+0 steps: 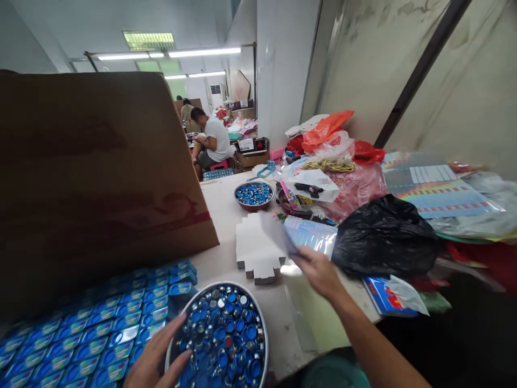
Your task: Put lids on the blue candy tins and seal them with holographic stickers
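My right hand is closed on the edge of a thin cardboard blank, which is tilted and smeared by motion. Under and beside that blank lies a stack of white die-cut cardboard blanks. My left hand reaches over the left rim of a round metal bowl, thumb and fingers apart. Inside the bowl are many small blue and silver caps. Whether those fingers touch the caps I cannot tell. Left of the bowl stand rows of blue printed boxes.
A large brown carton rises on the left. Another bowl of caps stands farther back. Plastic bags, a black bag and printed sheets crowd the right. A person sits in the background.
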Demonstrator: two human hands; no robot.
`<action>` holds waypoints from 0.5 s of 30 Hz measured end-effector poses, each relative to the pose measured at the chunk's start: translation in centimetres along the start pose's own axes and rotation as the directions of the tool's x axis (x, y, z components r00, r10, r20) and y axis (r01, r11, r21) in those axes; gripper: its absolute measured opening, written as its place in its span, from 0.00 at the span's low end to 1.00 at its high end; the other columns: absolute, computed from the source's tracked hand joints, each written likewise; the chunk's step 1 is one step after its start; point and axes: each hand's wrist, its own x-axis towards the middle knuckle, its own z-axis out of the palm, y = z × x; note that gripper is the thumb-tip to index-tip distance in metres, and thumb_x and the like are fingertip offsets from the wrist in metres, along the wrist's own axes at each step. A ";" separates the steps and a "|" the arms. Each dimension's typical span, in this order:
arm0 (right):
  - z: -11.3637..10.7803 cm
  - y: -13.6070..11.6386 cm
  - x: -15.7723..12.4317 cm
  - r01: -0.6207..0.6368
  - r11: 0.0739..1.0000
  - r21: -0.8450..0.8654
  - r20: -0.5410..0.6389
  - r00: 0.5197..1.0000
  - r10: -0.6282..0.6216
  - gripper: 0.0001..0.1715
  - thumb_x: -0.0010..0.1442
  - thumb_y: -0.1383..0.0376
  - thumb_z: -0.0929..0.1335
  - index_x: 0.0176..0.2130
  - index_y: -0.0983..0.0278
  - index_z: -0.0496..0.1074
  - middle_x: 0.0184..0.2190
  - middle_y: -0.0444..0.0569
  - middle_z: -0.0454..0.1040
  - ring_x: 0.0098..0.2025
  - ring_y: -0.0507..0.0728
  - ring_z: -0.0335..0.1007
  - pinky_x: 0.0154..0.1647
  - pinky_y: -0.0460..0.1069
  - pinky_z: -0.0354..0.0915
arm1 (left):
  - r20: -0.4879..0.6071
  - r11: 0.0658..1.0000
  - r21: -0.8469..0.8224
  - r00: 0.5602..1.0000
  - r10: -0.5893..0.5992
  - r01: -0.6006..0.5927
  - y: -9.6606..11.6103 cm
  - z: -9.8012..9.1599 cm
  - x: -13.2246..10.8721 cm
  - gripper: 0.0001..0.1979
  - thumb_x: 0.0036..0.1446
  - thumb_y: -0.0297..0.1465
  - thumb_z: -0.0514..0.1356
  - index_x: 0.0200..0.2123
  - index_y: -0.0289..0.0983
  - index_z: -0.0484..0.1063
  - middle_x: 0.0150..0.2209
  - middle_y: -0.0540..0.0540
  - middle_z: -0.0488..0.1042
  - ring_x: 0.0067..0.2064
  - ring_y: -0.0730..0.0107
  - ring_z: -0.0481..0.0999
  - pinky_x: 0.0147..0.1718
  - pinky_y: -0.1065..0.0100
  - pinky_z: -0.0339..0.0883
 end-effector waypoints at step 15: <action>15.2 -14.6 -7.5 -0.200 0.772 0.603 0.511 0.840 -0.181 0.10 0.44 0.63 0.71 0.28 0.67 0.74 0.25 0.46 0.72 0.29 0.51 0.65 0.32 0.46 0.61 | 0.065 0.676 0.466 0.783 0.618 -0.572 -2.8 -9.7 -1.4 0.25 0.48 0.38 0.58 0.51 0.43 0.62 0.50 0.43 0.68 0.52 0.58 0.64 0.56 0.51 0.44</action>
